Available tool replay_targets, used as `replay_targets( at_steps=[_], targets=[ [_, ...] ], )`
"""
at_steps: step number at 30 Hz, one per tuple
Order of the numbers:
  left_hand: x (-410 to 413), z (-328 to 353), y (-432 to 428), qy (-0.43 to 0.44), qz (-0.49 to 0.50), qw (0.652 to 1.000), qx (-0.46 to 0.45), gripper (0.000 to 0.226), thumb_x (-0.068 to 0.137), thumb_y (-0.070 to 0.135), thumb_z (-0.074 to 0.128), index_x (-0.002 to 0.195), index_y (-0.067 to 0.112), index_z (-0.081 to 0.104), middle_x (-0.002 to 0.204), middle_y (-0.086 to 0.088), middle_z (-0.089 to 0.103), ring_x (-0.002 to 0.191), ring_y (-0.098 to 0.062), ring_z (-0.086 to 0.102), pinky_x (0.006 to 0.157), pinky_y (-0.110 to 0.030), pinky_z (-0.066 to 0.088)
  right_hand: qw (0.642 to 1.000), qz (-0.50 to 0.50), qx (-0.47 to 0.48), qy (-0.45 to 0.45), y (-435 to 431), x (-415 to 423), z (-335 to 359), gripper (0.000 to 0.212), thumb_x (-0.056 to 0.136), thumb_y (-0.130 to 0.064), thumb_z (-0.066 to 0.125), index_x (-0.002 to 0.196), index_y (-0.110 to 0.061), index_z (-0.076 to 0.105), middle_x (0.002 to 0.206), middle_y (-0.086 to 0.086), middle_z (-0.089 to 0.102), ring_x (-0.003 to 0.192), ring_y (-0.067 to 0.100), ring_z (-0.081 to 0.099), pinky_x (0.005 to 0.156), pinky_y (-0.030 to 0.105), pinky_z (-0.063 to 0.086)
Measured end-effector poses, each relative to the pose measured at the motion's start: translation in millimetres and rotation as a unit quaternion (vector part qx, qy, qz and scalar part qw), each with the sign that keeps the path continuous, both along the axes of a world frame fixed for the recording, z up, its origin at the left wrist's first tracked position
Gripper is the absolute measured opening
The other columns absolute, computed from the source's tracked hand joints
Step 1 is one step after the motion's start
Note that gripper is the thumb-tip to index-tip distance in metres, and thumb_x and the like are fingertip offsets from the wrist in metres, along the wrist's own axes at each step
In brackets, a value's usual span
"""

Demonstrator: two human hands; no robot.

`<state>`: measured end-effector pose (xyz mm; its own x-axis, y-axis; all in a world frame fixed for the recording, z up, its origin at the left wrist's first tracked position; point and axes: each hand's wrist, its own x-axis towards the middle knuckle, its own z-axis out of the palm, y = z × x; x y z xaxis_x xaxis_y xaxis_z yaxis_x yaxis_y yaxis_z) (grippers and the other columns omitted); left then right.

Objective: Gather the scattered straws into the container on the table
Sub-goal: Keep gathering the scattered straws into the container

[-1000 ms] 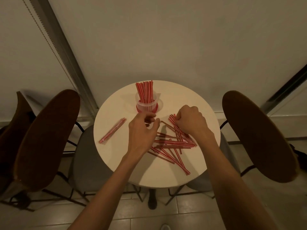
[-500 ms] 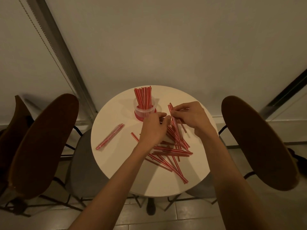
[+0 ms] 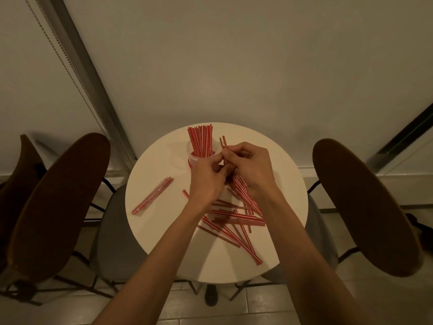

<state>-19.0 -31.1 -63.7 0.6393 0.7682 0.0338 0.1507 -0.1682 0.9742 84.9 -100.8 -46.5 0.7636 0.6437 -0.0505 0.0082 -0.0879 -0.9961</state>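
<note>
— Whereabouts of the right hand?
— Over the far middle of the round table, curled round a held bundle of red-and-white straws, thumb and fingers clamped on the upper part.
— And the left hand?
— Pressed close against the right, fingers bent in, pinching the same bundle a little below the upper tips.
— Upright or tilted?
— Tilted. Upper ends poking out above the knuckles, just beside the container; lower ends fanning down toward the near right. Cannot tell whether touching the tabletop there.
— More on the container?
— Clear tub with a red base, standing at the far side of the table, partly hidden behind the left hand. Packed with standing straws, splaying out above the rim.
— Anything lying outside?
— Loose straws, criss-crossed flat on the near right part of the table, partly beneath both forearms, apart from the container. Also a wrapped packet, lying alone and slantwise on the left side.
— Around the table?
— Brown chair backs: right chair, left chair, and one more at the far left edge. Pale wall beyond, tiled floor below.
</note>
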Motion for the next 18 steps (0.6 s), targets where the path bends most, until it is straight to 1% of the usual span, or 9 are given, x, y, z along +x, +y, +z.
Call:
replay_targets(
  at_steps=[2, 3, 5, 6, 8, 11, 14, 16, 18],
  targets=[
    [-4.0, 0.1, 1.6, -0.018, 0.024, 1.000, -0.004, 0.030, 0.107, 0.012, 0.066, 0.133, 0.021, 0.077, 0.105, -0.002, 0.083, 0.090, -0.015, 0.082, 0.088, -0.042, 0.068, 1.000, 0.003, 0.009, -0.023, 2.4, -5.6, 6.1, 0.008, 0.094, -0.017, 0.083, 0.091, -0.024, 0.085, 0.090, -0.003, 0.083, 0.093, 0.020, 0.081, 0.091, 0.051, 0.065],
    [-7.2, -0.1, 2.7, -0.025, 0.030, 0.999, -0.003, 0.030, 0.106, 0.013, 0.067, 0.133, 0.022, 0.077, 0.103, 0.000, 0.084, 0.089, -0.014, 0.083, 0.087, -0.042, 0.068, 0.998, 0.001, 0.001, -0.058, 3.2, -6.8, 9.3, 0.006, 0.094, -0.018, 0.083, 0.093, -0.024, 0.085, 0.088, -0.005, 0.082, 0.090, 0.014, 0.080, 0.090, 0.045, 0.066],
    [-14.1, -1.6, 5.8, -0.038, 0.041, 0.998, 0.006, 0.034, 0.104, 0.013, 0.070, 0.137, 0.023, 0.075, 0.100, 0.003, 0.085, 0.087, -0.011, 0.083, 0.086, -0.039, 0.068, 0.987, 0.000, -0.030, -0.161, 3.2, -7.3, 17.0, 0.004, 0.093, -0.023, 0.084, 0.097, -0.026, 0.085, 0.086, -0.013, 0.081, 0.085, 0.000, 0.077, 0.087, 0.028, 0.064],
    [-17.7, -2.9, 7.4, -0.046, 0.045, 0.998, 0.014, 0.036, 0.103, 0.013, 0.072, 0.138, 0.022, 0.074, 0.100, 0.004, 0.085, 0.088, -0.010, 0.083, 0.087, -0.038, 0.068, 0.978, 0.001, -0.040, -0.205, 2.8, -7.7, 21.9, 0.007, 0.093, -0.025, 0.085, 0.100, -0.026, 0.084, 0.088, -0.016, 0.080, 0.085, -0.005, 0.074, 0.084, 0.018, 0.061],
    [-23.7, -5.5, 8.9, -0.062, 0.048, 0.996, 0.031, 0.035, 0.102, 0.013, 0.074, 0.137, 0.017, 0.075, 0.103, 0.002, 0.085, 0.093, -0.011, 0.083, 0.091, -0.040, 0.067, 0.965, 0.013, -0.038, -0.261, 2.1, -7.1, 29.3, 0.018, 0.094, -0.026, 0.084, 0.112, -0.028, 0.080, 0.096, -0.017, 0.079, 0.087, -0.008, 0.073, 0.078, 0.005, 0.054],
    [-28.8, -9.6, 10.4, -0.062, 0.057, 0.996, 0.037, 0.029, 0.100, 0.018, 0.077, 0.129, 0.014, 0.080, 0.109, 0.001, 0.084, 0.099, -0.014, 0.082, 0.097, -0.047, 0.065, 0.950, 0.057, -0.018, -0.307, 0.4, -7.6, 33.4, 0.033, 0.100, -0.021, 0.078, 0.128, -0.037, 0.075, 0.109, -0.012, 0.080, 0.091, -0.006, 0.074, 0.080, 0.003, 0.054],
    [-30.1, -16.7, 13.0, -0.047, 0.065, 0.996, 0.034, 0.027, 0.099, 0.022, 0.076, 0.125, 0.017, 0.082, 0.114, 0.004, 0.083, 0.106, -0.015, 0.080, 0.102, -0.049, 0.062, 0.932, 0.078, -0.026, -0.354, -1.0, -8.6, 30.5, 0.026, 0.103, -0.020, 0.073, 0.126, -0.030, 0.080, 0.116, -0.013, 0.081, 0.094, -0.006, 0.074, 0.090, 0.010, 0.057],
    [-29.9, -21.4, 14.2, -0.046, 0.057, 0.996, 0.044, 0.026, 0.099, 0.020, 0.076, 0.124, 0.019, 0.082, 0.115, 0.005, 0.083, 0.107, -0.014, 0.079, 0.101, -0.048, 0.063, 0.925, 0.094, -0.035, -0.366, -3.2, -9.2, 27.5, 0.022, 0.103, -0.024, 0.072, 0.123, -0.029, 0.082, 0.116, -0.014, 0.081, 0.093, -0.011, 0.072, 0.092, 0.007, 0.054],
    [-29.7, -25.1, 14.2, -0.047, 0.044, 0.996, 0.056, 0.026, 0.098, 0.017, 0.078, 0.123, 0.018, 0.082, 0.113, 0.005, 0.083, 0.104, -0.013, 0.080, 0.098, -0.043, 0.065, 0.924, 0.101, -0.039, -0.367, -5.0, -10.3, 24.3, 0.020, 0.103, -0.025, 0.073, 0.120, -0.027, 0.083, 0.113, -0.013, 0.082, 0.094, -0.010, 0.072, 0.093, 0.008, 0.054]
  ],
)
